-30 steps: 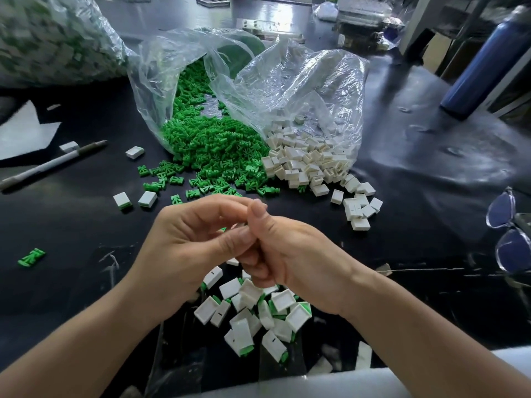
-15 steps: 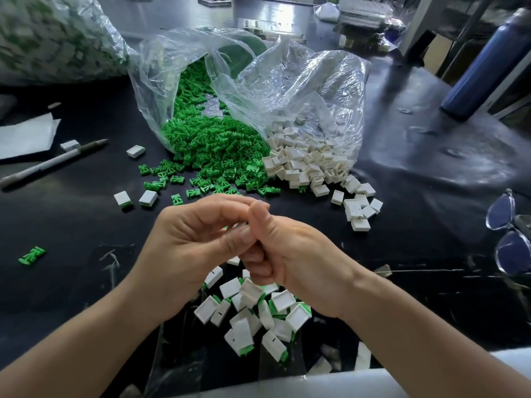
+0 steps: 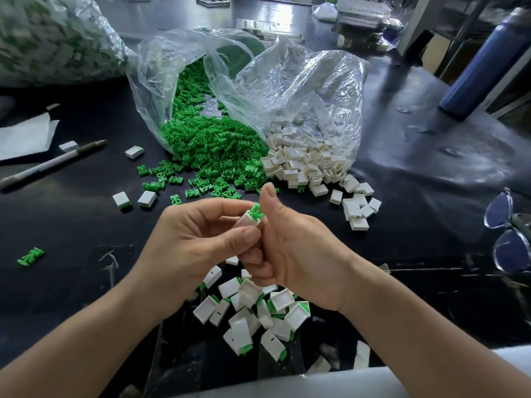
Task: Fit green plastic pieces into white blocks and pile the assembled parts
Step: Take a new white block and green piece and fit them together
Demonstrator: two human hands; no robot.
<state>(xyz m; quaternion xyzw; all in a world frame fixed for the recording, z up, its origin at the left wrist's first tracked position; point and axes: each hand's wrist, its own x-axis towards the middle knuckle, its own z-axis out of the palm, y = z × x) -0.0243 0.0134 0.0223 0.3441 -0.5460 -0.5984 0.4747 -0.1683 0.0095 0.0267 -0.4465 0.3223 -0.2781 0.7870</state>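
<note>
1. The white block (image 3: 249, 221) is up in the air in the middle of the view, between both hands. A green piece (image 3: 256, 211) sticks out of its top end. It is only part way in.
2. The left hand (image 3: 195, 242) pinches the block between its thumb and its fingers.
3. The right hand (image 3: 298, 248) is right against it at 3 o'clock. Its thumb points up, just beside the green piece. Its fingers are curled under, and I cannot tell if they hold the block too.
4. A moment ago both hands were pressed close together and hid the block. Now the right thumb is lifted, so the block and its green piece show. I think the piece still needs one more push to go all the way in.
5. At 6 o'clock, on the counter (image 3: 416, 168) under the hands, lies the pile of done parts (image 3: 253, 314). This one probably goes there once it is finished.
6. At 12 o'clock a big heap of green pieces (image 3: 212, 145) spills out of a clear bag (image 3: 161, 76). Just beside it, at 1 o'clock, a heap of white blocks (image 3: 304, 162) spills out of another clear bag (image 3: 301, 90). So there are lots more to do.
7. At 10 o'clock two done parts (image 3: 123, 200) lie alone, and farther out lies a pen (image 3: 51, 163).
8. At 9 o'clock one lost green piece (image 3: 30, 256) lies far off by itself.
9. At 3 o'clock, at the edge, are some glasses (image 3: 508, 231). At 2 o'clock stands a blue bottle (image 3: 482, 61).
</note>
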